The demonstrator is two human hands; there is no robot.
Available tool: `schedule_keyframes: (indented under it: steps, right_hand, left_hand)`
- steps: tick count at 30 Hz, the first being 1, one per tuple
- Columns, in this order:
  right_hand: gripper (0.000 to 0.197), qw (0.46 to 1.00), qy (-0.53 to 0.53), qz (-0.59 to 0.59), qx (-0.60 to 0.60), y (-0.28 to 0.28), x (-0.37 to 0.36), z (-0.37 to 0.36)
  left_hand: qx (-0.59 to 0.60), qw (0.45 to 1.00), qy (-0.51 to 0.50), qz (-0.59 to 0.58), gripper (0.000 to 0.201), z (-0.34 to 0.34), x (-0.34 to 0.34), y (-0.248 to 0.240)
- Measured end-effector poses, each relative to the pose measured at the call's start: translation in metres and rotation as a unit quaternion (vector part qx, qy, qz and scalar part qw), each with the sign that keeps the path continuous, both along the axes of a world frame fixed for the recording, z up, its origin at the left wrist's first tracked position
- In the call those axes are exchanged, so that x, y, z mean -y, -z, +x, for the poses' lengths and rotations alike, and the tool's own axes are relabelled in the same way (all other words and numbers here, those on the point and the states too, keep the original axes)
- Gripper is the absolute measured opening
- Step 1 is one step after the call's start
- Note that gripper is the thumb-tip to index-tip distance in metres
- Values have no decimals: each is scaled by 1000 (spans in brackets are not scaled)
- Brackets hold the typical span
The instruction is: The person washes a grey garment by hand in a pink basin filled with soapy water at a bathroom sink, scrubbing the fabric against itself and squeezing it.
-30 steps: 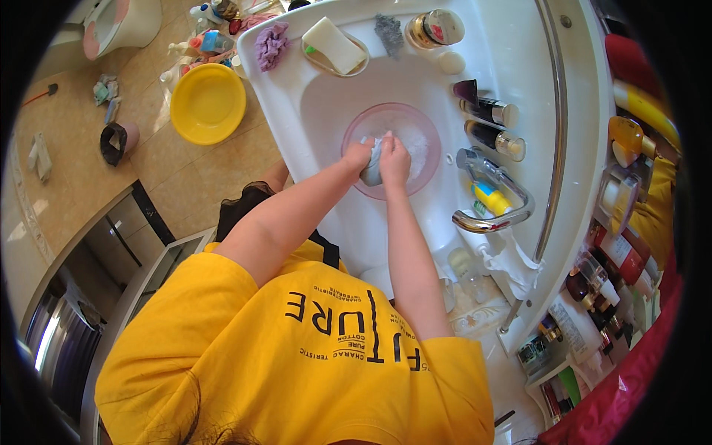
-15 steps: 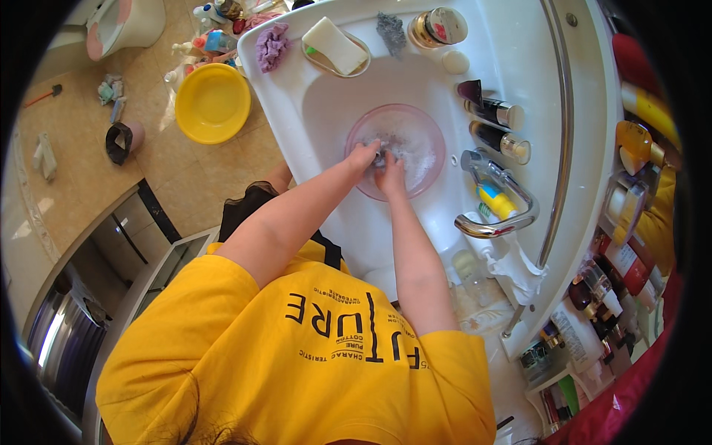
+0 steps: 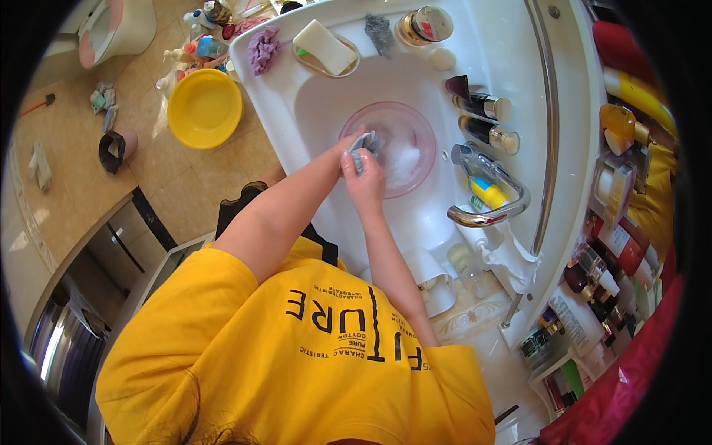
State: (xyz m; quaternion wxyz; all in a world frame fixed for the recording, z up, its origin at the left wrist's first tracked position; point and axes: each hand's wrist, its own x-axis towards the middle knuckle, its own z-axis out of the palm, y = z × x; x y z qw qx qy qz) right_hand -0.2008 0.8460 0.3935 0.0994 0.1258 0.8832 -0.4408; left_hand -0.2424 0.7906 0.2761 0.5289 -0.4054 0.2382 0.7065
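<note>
A soft, grey-blue, crumpled wet cloth [image 3: 365, 144] is bunched up at the near left side of a round, translucent pink plastic basin [image 3: 421, 119], by its rim. The right hand [image 3: 364, 180] has its fingers curled tightly around part of the cloth, and a bit of the fabric shows between them. The left hand [image 3: 348, 146] is just beyond it, up against the cloth; it is mostly hidden by the cloth and the right hand, so I cannot tell how its fingers are set. White soap foam [image 3: 404, 159] covers much of the right half of the basin.

The basin sits in a glossy white ceramic sink [image 3: 315, 96]. On the sink's far ledge, from left to right, are a crumpled lilac cloth [image 3: 263, 50], a white rectangular bar of soap [image 3: 326, 46] on an oval dish [image 3: 347, 72], a ragged grey scrubber [image 3: 378, 33] and a round glass jar with gold trim [image 3: 423, 27]. Along the right side are two dark cylindrical bottles, a curved chrome tap [image 3: 493, 216] and a yellow-and-blue container [image 3: 487, 194] partly behind it.

To the left, on beige floor tiles [image 3: 200, 174], stands a round yellow plastic basin [image 3: 205, 109].
</note>
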Motion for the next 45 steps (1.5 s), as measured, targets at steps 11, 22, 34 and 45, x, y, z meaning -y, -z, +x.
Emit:
schedule_keyframes:
  steps: [11,22,34,45]
  right_hand:
    - [34,993,92,72,-9,22,-11,-17]
    - [38,971,158,132,118,108,-96,-16]
    - [54,958,22,166,232,134,-94,11]
    - [24,999,-48,18,-16,2,-12,1]
  left_hand:
    - [-121,991,-60,1,23,22,0,-2]
    - [-150,967,9,-204,37,16,-19,-20]
    - [-49,985,88,-141,66,12,-16,-24]
    - [-25,999,30,-14,52,-1,-3,-7]
